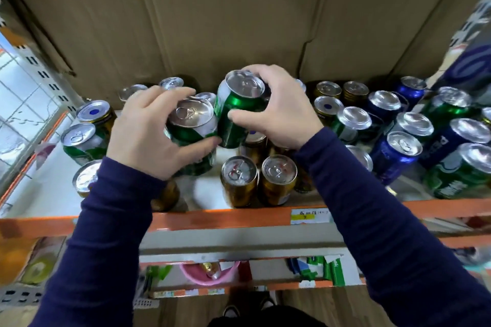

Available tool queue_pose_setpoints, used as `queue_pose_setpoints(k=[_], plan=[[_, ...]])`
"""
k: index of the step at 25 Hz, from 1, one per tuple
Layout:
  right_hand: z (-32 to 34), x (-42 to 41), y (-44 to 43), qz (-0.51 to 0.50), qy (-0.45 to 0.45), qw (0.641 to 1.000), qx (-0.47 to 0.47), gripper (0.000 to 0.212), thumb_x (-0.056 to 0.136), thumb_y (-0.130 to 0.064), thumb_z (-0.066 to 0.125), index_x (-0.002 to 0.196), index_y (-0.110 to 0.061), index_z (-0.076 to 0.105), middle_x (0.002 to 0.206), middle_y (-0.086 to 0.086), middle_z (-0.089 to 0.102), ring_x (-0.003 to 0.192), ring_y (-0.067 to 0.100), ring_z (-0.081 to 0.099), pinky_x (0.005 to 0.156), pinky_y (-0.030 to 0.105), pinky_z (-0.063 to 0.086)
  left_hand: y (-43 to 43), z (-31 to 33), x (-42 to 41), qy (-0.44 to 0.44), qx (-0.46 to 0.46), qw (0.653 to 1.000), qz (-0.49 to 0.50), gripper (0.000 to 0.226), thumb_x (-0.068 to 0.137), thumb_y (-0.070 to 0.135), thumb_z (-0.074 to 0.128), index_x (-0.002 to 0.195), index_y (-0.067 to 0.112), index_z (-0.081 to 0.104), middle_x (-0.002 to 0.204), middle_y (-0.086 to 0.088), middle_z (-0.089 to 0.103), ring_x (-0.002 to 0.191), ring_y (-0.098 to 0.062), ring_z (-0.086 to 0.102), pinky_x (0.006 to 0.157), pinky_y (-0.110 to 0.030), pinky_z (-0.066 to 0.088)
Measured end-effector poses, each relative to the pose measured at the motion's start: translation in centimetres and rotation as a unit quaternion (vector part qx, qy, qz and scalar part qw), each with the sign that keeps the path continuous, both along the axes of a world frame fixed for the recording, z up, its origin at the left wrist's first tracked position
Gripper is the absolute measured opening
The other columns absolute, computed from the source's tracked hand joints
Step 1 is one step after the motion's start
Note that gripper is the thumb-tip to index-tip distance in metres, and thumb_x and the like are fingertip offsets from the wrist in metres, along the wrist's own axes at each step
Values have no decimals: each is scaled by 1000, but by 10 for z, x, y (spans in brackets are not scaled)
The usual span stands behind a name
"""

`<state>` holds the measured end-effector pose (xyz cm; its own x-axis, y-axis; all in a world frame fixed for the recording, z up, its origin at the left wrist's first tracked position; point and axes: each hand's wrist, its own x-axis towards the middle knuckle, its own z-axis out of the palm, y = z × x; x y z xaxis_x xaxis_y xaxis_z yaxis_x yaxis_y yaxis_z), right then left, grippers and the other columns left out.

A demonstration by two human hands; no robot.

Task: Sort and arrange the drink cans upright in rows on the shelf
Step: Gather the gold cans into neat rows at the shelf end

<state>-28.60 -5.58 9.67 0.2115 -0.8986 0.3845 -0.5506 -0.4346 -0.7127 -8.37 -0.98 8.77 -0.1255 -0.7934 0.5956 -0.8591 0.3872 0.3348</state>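
Note:
My left hand (144, 135) grips a green can (192, 127), held tilted above the white shelf (53, 194). A second green can (235, 109) is in my right hand (279, 111), lifted and leaning left so the two cans touch side by side. Below them two gold cans (239, 180) (277, 179) stand upright near the shelf's front edge. More green and gold cans stand at the left (83, 145). Several blue cans (397, 156) and green cans (457, 175) crowd the right side, some tilted.
A cardboard box wall (212, 21) closes the back of the shelf. The orange front rail (239, 216) carries a price label (309, 215). A lower shelf holds a pink bowl (210, 273) and packets. A metal upright (39, 74) stands at the left.

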Motion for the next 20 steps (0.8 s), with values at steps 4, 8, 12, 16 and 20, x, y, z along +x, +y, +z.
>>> queue_pose_setpoints(k=[4,8,12,16,20], plan=[[21,-56,33,-84,-41,995,-39,53,62,-37,79,109,-21,58,103,-8,61,96,4,57,80,16,45,-12,28,-46,7,-24,998,-53,62,64,66,60,103,18,65,96,2,64,89,-17,58,78,-24,41],[16,-124,70,-164,-78,981,-65,49,64,-32,79,107,-17,58,94,-14,64,87,-1,60,73,11,45,-15,27,-115,65,-3,988,-142,62,65,66,60,102,17,65,95,5,62,90,-11,57,78,-16,40],[7,-206,105,-245,-96,962,-71,53,64,-45,74,107,-18,59,93,-19,63,87,-4,60,74,13,46,-11,14,-207,175,53,962,-203,70,57,65,69,109,19,65,102,6,66,94,-7,62,85,-22,48],[1,-303,138,-272,-66,958,-61,53,66,-50,74,109,-21,59,96,-20,64,88,-5,60,72,10,45,-3,3,-308,234,112,936,-240,59,56,66,72,97,24,69,93,9,70,84,-7,67,81,-29,54],[1,-396,156,-262,-26,964,-48,50,66,-54,69,106,-24,59,95,-19,63,87,-4,60,71,10,44,11,4,-391,206,80,951,-215,62,57,69,64,94,21,68,90,10,66,84,-1,59,76,-6,40]])
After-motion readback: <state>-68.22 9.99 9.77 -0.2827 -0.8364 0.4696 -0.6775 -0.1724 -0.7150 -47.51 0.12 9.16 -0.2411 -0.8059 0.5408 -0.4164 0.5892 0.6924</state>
